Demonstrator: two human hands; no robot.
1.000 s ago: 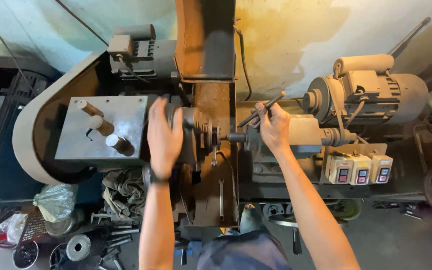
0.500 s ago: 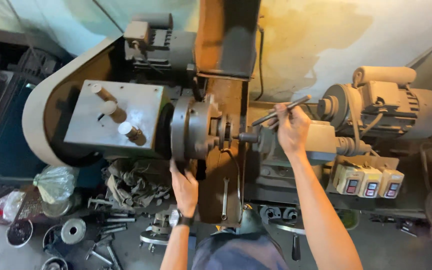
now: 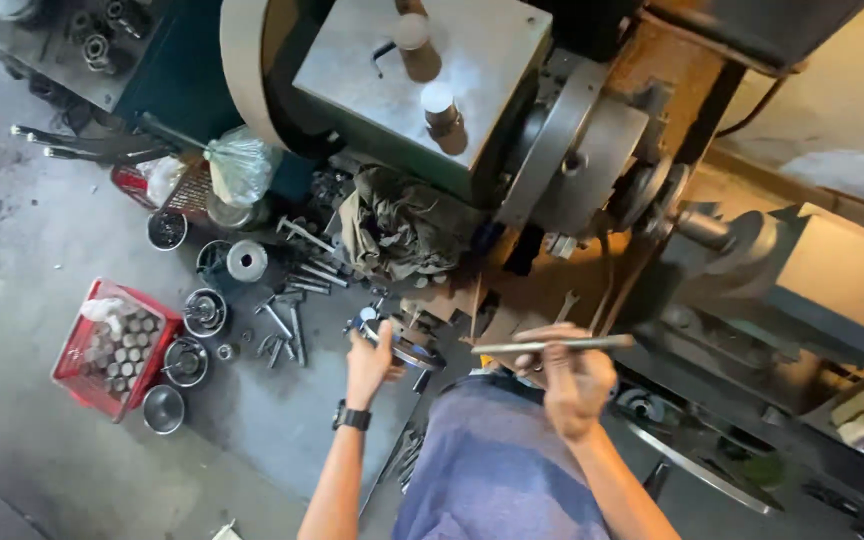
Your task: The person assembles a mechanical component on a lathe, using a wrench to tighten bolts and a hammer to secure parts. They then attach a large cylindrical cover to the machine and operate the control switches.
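Note:
My left hand (image 3: 367, 362), with a dark watch on the wrist, reaches down beside the lathe and closes around a round metal part (image 3: 404, 348) low by the machine base. My right hand (image 3: 574, 380) holds a long thin metal rod (image 3: 552, 345) level in front of my body, over my blue-clad lap. Above both hands is the lathe's big grey chuck (image 3: 592, 150), with the grey headstock box (image 3: 422, 80) to its left. Neither hand touches the chuck.
A crumpled rag (image 3: 402, 225) hangs below the headstock. On the floor at left are a red basket of metal cylinders (image 3: 112, 345), several metal rings and bowls (image 3: 202, 312), loose bolts (image 3: 287, 325) and a plastic bag (image 3: 242, 165). The tailstock (image 3: 832, 270) lies at right.
The view has swung down toward the floor. My left hand dropped from the chuck to the round part below. My right hand pulled the rod away from the machine toward my body.

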